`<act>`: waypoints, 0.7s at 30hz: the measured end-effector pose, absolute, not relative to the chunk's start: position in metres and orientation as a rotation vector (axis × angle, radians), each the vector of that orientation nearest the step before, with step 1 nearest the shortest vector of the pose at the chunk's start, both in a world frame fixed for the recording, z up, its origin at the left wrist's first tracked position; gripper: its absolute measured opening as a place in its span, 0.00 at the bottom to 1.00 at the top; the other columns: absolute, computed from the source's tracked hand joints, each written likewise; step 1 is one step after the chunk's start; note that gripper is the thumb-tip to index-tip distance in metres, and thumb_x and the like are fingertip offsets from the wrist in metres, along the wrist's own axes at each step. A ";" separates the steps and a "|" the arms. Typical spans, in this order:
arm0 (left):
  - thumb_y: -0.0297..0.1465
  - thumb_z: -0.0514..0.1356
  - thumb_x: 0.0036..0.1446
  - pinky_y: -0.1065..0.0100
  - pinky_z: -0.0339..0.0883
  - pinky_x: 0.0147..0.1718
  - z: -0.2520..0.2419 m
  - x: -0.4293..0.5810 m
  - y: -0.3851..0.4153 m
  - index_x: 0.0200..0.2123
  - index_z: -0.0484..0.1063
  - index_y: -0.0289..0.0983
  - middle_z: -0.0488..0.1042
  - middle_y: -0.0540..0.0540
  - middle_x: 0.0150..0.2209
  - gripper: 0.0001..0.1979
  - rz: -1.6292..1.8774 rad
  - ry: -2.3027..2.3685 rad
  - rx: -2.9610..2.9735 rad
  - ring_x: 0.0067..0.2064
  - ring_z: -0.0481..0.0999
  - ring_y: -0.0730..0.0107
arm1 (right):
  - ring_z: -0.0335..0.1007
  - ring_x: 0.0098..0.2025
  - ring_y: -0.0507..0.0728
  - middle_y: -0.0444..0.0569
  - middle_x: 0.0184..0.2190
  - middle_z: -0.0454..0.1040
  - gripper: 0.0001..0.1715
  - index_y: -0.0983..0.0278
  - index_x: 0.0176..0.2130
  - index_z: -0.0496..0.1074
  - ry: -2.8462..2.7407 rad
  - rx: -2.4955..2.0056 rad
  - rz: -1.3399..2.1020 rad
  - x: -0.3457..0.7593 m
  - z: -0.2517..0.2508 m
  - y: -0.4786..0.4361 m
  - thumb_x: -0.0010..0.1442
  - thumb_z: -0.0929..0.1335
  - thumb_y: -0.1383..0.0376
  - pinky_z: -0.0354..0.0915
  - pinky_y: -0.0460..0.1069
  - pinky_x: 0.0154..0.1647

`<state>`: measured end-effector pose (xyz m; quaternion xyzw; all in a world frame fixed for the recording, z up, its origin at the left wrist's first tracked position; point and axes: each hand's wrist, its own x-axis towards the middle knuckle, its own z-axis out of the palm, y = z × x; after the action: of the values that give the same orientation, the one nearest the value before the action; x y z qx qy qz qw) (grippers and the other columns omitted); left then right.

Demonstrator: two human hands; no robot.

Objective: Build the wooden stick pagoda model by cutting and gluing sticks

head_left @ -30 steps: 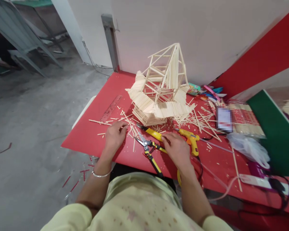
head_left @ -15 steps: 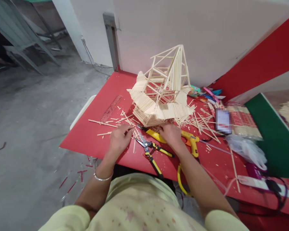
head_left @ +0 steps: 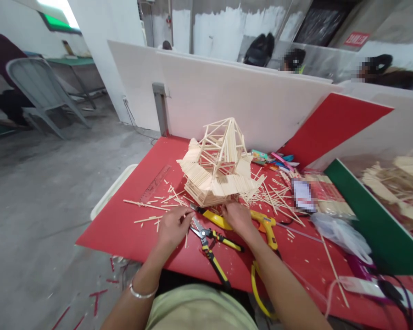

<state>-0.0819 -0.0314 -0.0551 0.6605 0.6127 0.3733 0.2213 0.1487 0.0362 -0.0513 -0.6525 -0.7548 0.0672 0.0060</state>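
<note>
A model built from thin wooden sticks [head_left: 218,167] stands on the red table [head_left: 124,224]. My left hand [head_left: 174,226] rests on the table among loose sticks [head_left: 147,205], fingers curled and pinching at them. My right hand [head_left: 237,217] reaches to the foot of the model, fingers bent among the sticks there; what they hold is hidden. Between my hands lie yellow-handled pliers [head_left: 209,243] and a yellow-handled cutter [head_left: 216,220]. A yellow glue gun [head_left: 266,227] lies just right of my right hand.
A red ruler [head_left: 154,183] lies at the left. A phone [head_left: 302,195], stick packets [head_left: 326,197], a plastic bag [head_left: 340,231] and cables [head_left: 392,284] crowd the right. Red [head_left: 330,126] and green boards [head_left: 371,220] lean there. A white partition [head_left: 227,96] backs the table; a chair [head_left: 37,87] stands far left.
My right hand moved from the pliers forward to the foot of the model. My left hand shifted slightly right. My head tilted up, showing the partition top and people beyond.
</note>
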 end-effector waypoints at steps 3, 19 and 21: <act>0.35 0.57 0.61 0.67 0.64 0.34 -0.053 -0.081 -0.032 0.35 0.78 0.39 0.79 0.46 0.34 0.11 1.056 1.676 1.789 0.34 0.75 0.65 | 0.76 0.38 0.58 0.56 0.34 0.79 0.17 0.65 0.38 0.76 -2.264 -1.995 0.267 0.161 -0.048 0.029 0.65 0.61 0.61 0.65 0.49 0.40; 0.43 0.63 0.56 0.74 0.57 0.18 -0.039 -0.034 -0.045 0.32 0.77 0.34 0.71 0.50 0.20 0.16 1.101 1.115 1.186 0.18 0.63 0.77 | 0.73 0.42 0.53 0.46 0.40 0.78 0.12 0.57 0.43 0.77 -1.937 -1.238 0.792 0.133 -0.007 -0.051 0.66 0.64 0.62 0.66 0.48 0.45; 0.44 0.63 0.56 0.74 0.55 0.16 -0.038 -0.033 -0.048 0.32 0.76 0.34 0.69 0.51 0.18 0.17 1.100 1.111 1.156 0.16 0.61 0.78 | 0.72 0.41 0.53 0.45 0.39 0.78 0.12 0.57 0.43 0.77 -1.943 -1.235 0.777 0.133 -0.006 -0.053 0.66 0.64 0.62 0.65 0.49 0.45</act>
<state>-0.0334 -0.0477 -0.0383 0.4910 0.4720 0.4674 0.5636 0.1329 -0.0526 -0.0060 -0.4765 -0.7495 0.2998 0.3484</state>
